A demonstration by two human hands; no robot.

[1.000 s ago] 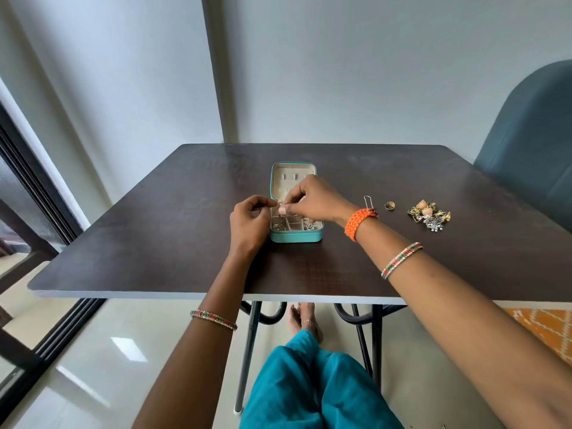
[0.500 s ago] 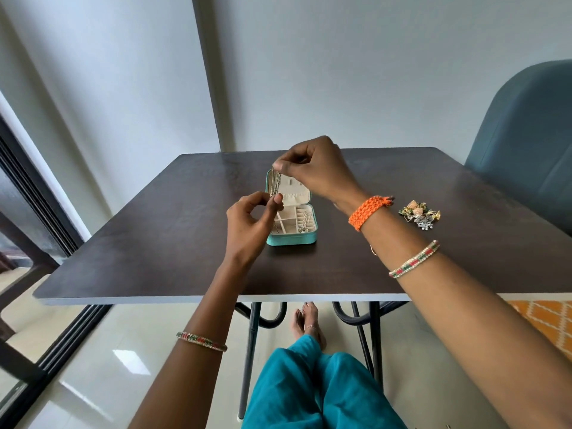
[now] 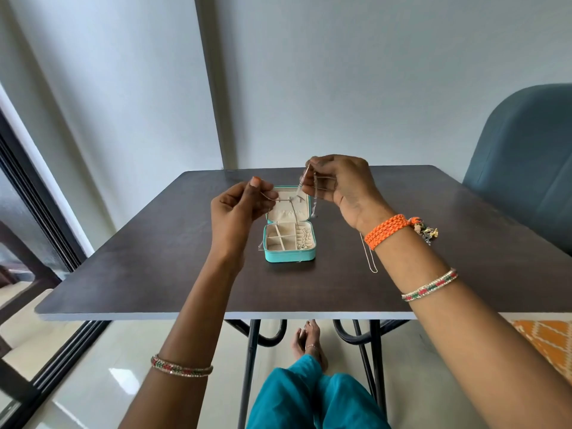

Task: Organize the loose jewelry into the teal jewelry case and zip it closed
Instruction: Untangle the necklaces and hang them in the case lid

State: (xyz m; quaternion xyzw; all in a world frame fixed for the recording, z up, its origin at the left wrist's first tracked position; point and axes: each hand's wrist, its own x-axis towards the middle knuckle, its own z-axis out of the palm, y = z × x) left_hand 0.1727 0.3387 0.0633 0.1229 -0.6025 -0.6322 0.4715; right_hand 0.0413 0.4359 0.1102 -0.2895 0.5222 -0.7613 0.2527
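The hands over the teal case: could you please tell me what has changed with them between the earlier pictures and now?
A second ago both hands worked low at the case's tray. They have since risen and spread apart: the right hand and the left hand each pinch a thin silver chain, lifted out and held above the teal jewelry case, one loop dangling below the right wrist. The case stayed open, in place on the table.

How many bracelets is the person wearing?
3: an orange braided bracelet on the right wrist, a beaded bangle further up that forearm, and a matching beaded bangle on the left forearm.
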